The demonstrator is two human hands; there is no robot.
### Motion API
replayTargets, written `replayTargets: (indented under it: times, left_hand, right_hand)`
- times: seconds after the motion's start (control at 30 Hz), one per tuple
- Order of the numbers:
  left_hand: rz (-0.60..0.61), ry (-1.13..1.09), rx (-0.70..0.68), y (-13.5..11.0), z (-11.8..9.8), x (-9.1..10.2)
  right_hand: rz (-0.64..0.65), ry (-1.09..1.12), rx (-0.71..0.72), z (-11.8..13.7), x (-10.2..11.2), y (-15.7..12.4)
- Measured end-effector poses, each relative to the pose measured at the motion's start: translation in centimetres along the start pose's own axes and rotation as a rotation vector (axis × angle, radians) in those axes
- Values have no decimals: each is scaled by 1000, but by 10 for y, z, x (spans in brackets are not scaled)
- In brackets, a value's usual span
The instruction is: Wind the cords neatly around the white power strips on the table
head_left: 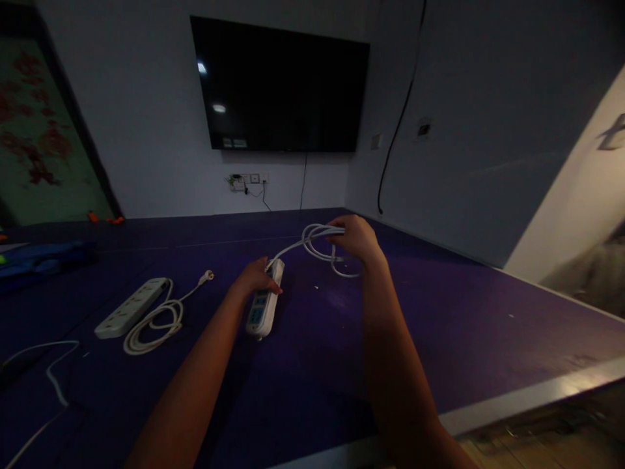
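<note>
My left hand (256,276) is closed around the upper part of a white power strip (266,312) with blue socket faces, near the middle of the purple surface. From the strip's far end a white cord (289,248) runs up to the right into loose loops. My right hand (355,236) pinches those loops above the surface, right of the strip. One end of the cord hangs below my right hand; its plug cannot be made out.
A second white power strip (131,307) lies at left beside its coiled cord (155,329) and plug (207,276). A thin white cable (56,384) lies at the near left, blue cloth (43,257) at the far left. Behind, a television (283,88) hangs above wall sockets (254,178).
</note>
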State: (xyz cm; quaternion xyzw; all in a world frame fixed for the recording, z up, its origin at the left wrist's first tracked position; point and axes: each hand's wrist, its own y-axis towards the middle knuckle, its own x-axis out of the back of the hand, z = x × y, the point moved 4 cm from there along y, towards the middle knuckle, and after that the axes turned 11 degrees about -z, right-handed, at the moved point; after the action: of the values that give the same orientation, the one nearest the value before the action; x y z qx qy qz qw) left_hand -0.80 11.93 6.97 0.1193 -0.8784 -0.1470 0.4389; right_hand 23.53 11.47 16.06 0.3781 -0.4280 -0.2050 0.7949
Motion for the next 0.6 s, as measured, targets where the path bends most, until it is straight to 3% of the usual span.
replayTargets:
  times: [0.37, 0.47, 0.6]
  left_hand:
    - [196, -9, 148, -6, 0, -12]
    - [251, -35, 174, -10, 0, -14]
    - [328, -67, 205, -17, -2, -16]
  right_hand:
    - [-296, -73, 154, 18, -8, 3]
    - [-284, -44, 178, 19, -12, 4]
    - [-179, -10, 215, 24, -15, 3]
